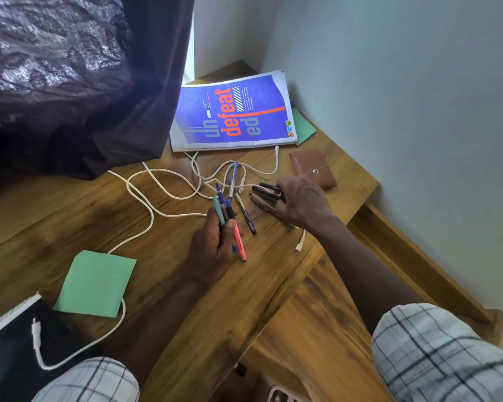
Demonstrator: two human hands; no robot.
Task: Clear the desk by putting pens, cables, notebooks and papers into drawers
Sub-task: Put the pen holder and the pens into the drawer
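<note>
My left hand (212, 245) grips a bundle of several pens (225, 208) at the middle of the wooden desk (70, 210), among them a pink one and blue ones. My right hand (299, 203) reaches over dark pens (266, 195) lying on the desk, its fingers curled round them. A further dark blue pen (246, 214) lies between the hands, and another blue pen (233, 177) lies on the tangle of white cables (157, 195). A blue notebook (233, 111) lies at the back. A green paper (95, 284) lies near the front left.
A brown wallet (314, 168) lies right of the cables, by the desk's right edge. Another green paper (304, 126) sticks out from under the notebook. A dark curtain (70, 76) hangs at the left. A black notebook (9, 340) sits at the front left corner.
</note>
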